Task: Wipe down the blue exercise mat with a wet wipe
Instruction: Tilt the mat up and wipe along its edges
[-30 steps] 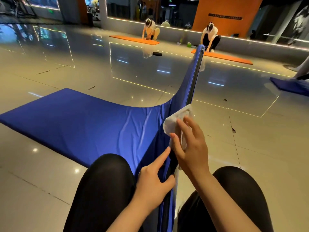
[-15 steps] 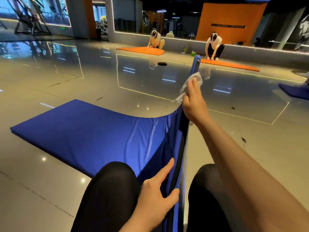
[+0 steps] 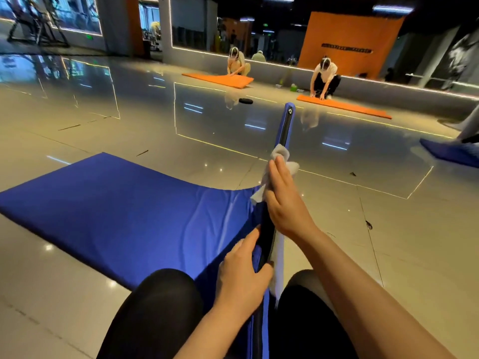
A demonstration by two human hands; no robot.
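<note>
The blue exercise mat (image 3: 124, 213) lies on the floor to my left, and its right part is folded up on edge between my knees. Its raised black-striped edge runs away from me to a far corner at the top. My left hand (image 3: 241, 278) grips that raised edge near my knees, thumb on the right side and fingers on the blue face. My right hand (image 3: 285, 203) holds a white wet wipe (image 3: 281, 156) wrapped over the edge farther up. The wipe sticks out above and to the left of my fingers.
My two knees in black leggings (image 3: 160, 314) flank the raised mat. Glossy floor tiles (image 3: 388, 242) surround me. Two people kneel at orange mats (image 3: 220, 79) by the far mirror wall. Another blue mat (image 3: 451, 154) lies at the right edge. A small dark disc (image 3: 245, 101) sits mid-floor.
My right hand slid the wipe far up the raised edge, then came back down toward me. My left hand has closed tighter on the edge near my knees.
</note>
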